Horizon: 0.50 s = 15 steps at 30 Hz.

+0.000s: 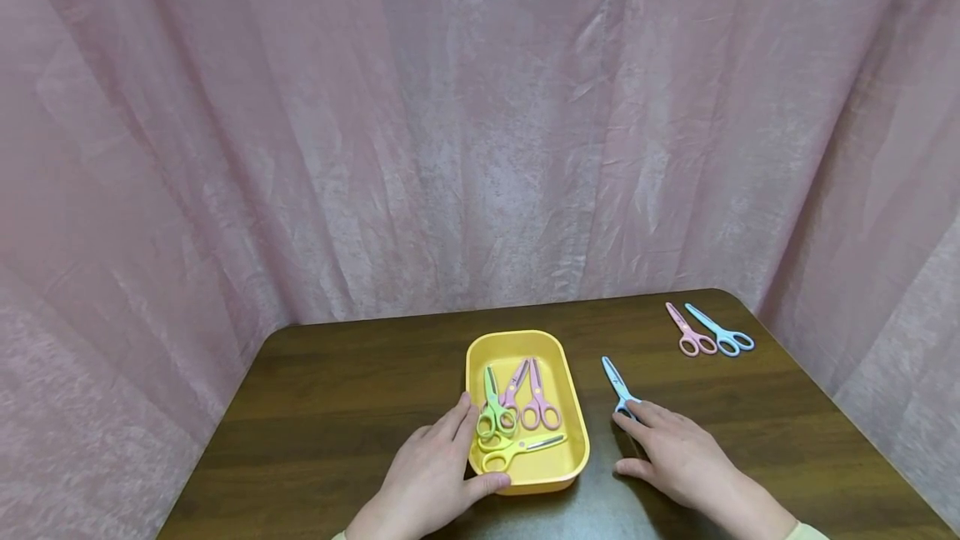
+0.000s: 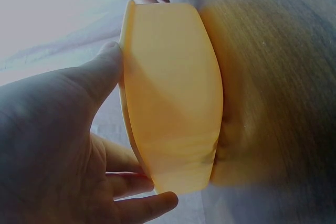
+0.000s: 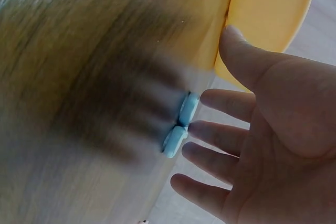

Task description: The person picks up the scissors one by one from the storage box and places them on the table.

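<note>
The person's left grip (image 1: 438, 465) is unclenched, its straight fingers and thumb resting against the smooth rim of a round-cornered yellow tray (image 1: 570, 455), and the right grip (image 1: 671, 450) lies equally loose, fingertips at the loops of slim pale-blue scissors (image 1: 616, 378) on the wood-grained surface (image 1: 337, 407), right of the tray. Inside lie yellow scissors (image 1: 522, 445), green scissors (image 1: 492, 402) and two pink scissors (image 1: 536, 394). Beyond, another pink pair (image 1: 681, 325) and blue pair (image 1: 714, 327) lie side by side before a softly folded, velvety pink curtain (image 1: 487, 148)
</note>
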Each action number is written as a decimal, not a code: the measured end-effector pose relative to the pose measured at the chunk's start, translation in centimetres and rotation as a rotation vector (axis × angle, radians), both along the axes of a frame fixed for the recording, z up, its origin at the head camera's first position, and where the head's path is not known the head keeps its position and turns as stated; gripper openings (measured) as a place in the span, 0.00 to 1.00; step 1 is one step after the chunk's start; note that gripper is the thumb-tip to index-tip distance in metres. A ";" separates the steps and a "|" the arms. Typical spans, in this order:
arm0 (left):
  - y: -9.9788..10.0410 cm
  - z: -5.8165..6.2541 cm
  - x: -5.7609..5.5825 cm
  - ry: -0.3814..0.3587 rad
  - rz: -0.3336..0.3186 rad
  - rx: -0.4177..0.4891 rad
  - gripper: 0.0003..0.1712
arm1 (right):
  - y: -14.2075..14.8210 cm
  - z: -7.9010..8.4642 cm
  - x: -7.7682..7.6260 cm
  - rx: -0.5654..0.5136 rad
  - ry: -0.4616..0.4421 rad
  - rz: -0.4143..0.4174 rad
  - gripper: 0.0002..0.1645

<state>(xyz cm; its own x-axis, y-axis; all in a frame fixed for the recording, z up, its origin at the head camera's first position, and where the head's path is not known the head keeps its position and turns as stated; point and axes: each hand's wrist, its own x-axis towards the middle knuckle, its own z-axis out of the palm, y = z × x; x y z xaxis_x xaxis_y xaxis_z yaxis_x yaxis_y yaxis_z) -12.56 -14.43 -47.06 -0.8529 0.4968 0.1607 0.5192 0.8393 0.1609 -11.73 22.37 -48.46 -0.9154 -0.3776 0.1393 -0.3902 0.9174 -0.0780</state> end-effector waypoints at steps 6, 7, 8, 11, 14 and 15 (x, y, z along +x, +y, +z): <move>0.0 0.0 0.0 0.019 0.001 -0.001 0.60 | 0.0 -0.1 -0.1 0.006 0.013 -0.003 0.42; 0.0 0.0 0.0 0.020 0.001 -0.001 0.60 | 0.0 -0.1 -0.1 0.004 0.012 -0.004 0.42; 0.0 0.0 0.0 0.022 0.000 0.000 0.59 | -0.1 -0.2 -0.1 0.004 0.013 -0.006 0.42; 0.0 0.0 0.1 0.026 -0.001 -0.001 0.59 | -0.1 -0.2 -0.1 0.002 0.018 -0.008 0.42; 0.1 0.1 0.1 0.022 0.000 -0.002 0.59 | -0.1 -0.3 -0.2 -0.001 0.019 -0.009 0.41; 0.1 0.1 0.0 0.020 0.001 -0.003 0.59 | -0.1 -0.3 -0.3 -0.002 0.016 -0.010 0.41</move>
